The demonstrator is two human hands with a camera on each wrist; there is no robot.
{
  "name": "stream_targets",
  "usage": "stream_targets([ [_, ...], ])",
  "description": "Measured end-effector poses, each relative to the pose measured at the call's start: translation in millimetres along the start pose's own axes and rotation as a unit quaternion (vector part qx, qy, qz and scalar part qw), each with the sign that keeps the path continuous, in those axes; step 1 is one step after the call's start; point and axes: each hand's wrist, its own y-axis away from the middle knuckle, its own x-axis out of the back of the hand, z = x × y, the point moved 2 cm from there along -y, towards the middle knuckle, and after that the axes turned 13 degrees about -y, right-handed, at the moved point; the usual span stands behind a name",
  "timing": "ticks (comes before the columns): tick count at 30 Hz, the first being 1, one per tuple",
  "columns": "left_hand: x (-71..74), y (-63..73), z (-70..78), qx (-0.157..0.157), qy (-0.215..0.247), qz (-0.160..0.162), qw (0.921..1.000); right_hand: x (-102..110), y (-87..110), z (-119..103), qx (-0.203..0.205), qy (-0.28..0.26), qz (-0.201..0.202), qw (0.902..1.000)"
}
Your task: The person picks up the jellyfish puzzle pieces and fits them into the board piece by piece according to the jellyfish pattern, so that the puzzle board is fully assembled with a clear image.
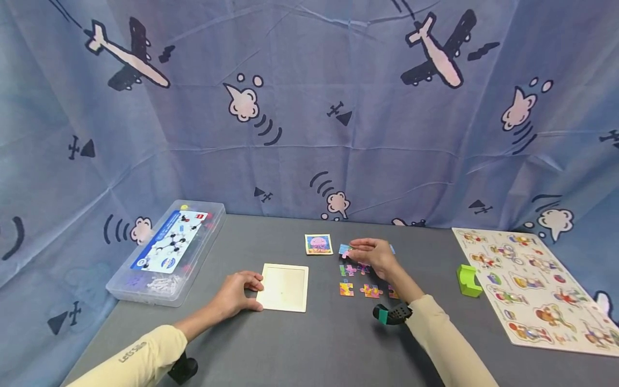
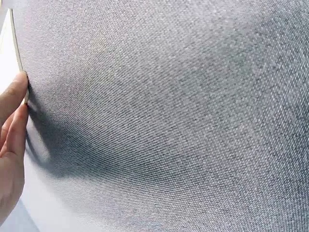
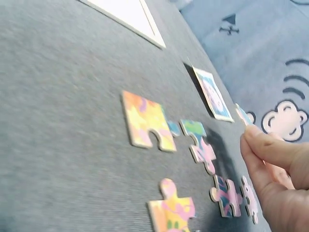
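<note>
My left hand (image 1: 237, 293) holds the left edge of a pale square puzzle tray (image 1: 282, 289) lying on the grey table. In the left wrist view, thumb and fingers meet at the rim of the tray (image 2: 9, 50). Between thumb and fingertips my right hand (image 1: 379, 258) pinches a small blue puzzle piece (image 3: 244, 115), lifted over the table in the right wrist view. Below and around that hand lie several loose puzzle pieces, among them a yellow-orange piece (image 1: 346, 289) and a pink-and-green piece (image 1: 348, 270). Part of the group is hidden by the right hand and wrist.
A small picture card (image 1: 318, 244) with a pink figure lies behind the tray. At the left stands a clear plastic case (image 1: 193, 269). Toward the right are a green block (image 1: 468, 280) and a large illustrated board (image 1: 527, 279). A blue patterned curtain (image 1: 300, 118) hangs behind the table.
</note>
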Motion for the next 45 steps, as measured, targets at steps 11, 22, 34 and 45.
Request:
stream_targets([
  [11, 3.1, 0.3, 1.2, -0.013, 0.000, -0.001, 0.9999, -13, 19.8, -1, 0.011, -0.024, -0.036, 0.9990],
  [22, 2.8, 2.9, 0.4, -0.031, 0.000, 0.011, 0.9994, -29, 40.0, 3, 0.016, 0.000, -0.079, 0.9968],
  [34, 2.7, 1.3, 2.0, -0.042, -0.021, 0.011, 0.9989, -59, 41.4, 9, 0.017, -0.027, -0.093, 0.9951],
  [45, 3.9, -2.2, -0.8, -0.053, -0.043, 0.014, 0.9976, -83, 35.2, 14, 0.015, -0.064, -0.108, 0.9920],
])
